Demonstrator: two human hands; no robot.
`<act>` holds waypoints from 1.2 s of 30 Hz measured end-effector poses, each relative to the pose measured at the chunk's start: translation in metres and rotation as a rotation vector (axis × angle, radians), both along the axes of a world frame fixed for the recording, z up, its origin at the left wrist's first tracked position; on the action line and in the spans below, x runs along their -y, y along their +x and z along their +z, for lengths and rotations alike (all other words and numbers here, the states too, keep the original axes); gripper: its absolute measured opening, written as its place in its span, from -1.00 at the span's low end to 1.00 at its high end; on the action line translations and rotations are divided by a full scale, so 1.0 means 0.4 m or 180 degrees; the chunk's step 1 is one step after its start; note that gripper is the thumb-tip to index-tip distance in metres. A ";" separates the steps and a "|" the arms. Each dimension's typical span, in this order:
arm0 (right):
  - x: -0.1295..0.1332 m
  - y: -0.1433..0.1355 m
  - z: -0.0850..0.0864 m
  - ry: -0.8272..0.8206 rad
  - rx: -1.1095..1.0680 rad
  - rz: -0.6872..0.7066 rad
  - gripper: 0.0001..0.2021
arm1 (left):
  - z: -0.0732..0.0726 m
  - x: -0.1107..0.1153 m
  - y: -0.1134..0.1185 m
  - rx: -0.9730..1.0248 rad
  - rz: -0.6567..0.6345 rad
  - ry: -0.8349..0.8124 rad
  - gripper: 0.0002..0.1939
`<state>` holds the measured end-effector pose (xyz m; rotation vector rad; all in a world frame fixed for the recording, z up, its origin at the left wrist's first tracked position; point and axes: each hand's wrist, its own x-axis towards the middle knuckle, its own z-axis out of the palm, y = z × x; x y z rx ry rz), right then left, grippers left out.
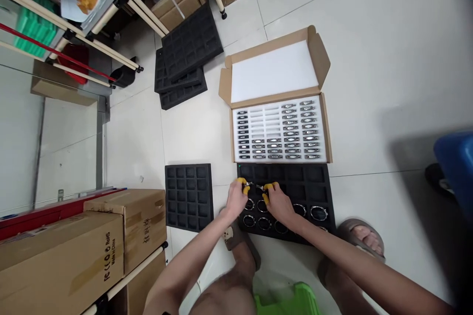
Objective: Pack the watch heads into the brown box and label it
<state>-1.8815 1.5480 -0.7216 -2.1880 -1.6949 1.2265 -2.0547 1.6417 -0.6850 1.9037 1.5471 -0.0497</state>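
My left hand, with yellow finger covers, pinches a small shiny watch case seen nearly edge-on. A second watch case is between the fingers of my right hand, which wears the same yellow covers. Both hands are over a black foam tray with square pockets. Round watch cases with dark faces and silver rims lie in its nearer rows, among them one at the right; my right forearm hides some. Touching the tray's far edge is an open cardboard box whose white foam insert holds several watch cases on edge.
An unfilled black tray lies to the left, and stacked black trays lie farther off. Cardboard cartons stand at lower left near a pipe rack. A green stool is below me; something blue stands at right.
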 end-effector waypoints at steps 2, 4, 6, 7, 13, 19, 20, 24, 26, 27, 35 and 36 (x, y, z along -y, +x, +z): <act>0.012 0.006 -0.014 0.0165 -0.0162 -0.0050 -0.76 | 0.034 -0.092 0.028 0.0446 -0.0185 0.0018 -0.76; 0.013 0.010 -0.023 0.0326 -0.0231 0.0067 -0.74 | 0.055 -0.202 0.085 0.0880 -0.0349 0.0006 -0.74; 0.004 0.010 -0.025 0.0421 -0.0204 0.0315 -0.70 | 0.057 -0.313 0.164 0.1171 -0.0501 0.0032 -0.70; -0.004 0.011 -0.024 0.0437 -0.0182 0.0454 -0.68 | 0.052 -0.364 0.206 0.1218 -0.0642 0.0081 -0.67; -0.044 0.065 -0.010 0.0442 -0.0806 0.0259 -0.73 | 0.000 -0.558 0.388 0.0628 -0.1841 0.0029 -0.60; -0.187 0.270 0.045 0.1077 -0.1386 -0.1031 -0.68 | -0.001 -0.571 0.397 0.0034 -0.2725 0.0418 -0.54; -0.230 0.310 0.055 0.1157 -0.1175 -0.1005 -0.68 | 0.002 -0.565 0.392 -0.0051 -0.2843 0.0547 -0.54; -0.399 0.432 0.073 0.1298 -0.0449 -0.0433 -0.65 | 0.009 -0.536 0.371 -0.0454 -0.3162 0.0996 -0.57; -0.454 0.459 0.065 0.1268 -0.0327 -0.0049 -0.65 | 0.008 -0.524 0.362 -0.0659 -0.3216 0.1125 -0.58; -0.471 0.465 0.059 0.1238 -0.0271 0.0144 -0.66 | 0.006 -0.519 0.359 -0.0720 -0.3214 0.1151 -0.58; -0.506 0.451 0.037 0.1315 0.0544 0.1143 -0.74 | -0.002 -0.508 0.337 -0.0638 -0.3209 0.1043 -0.63; -0.507 0.449 0.039 0.1361 0.0654 0.1257 -0.76 | -0.002 -0.507 0.337 -0.0688 -0.3251 0.1098 -0.64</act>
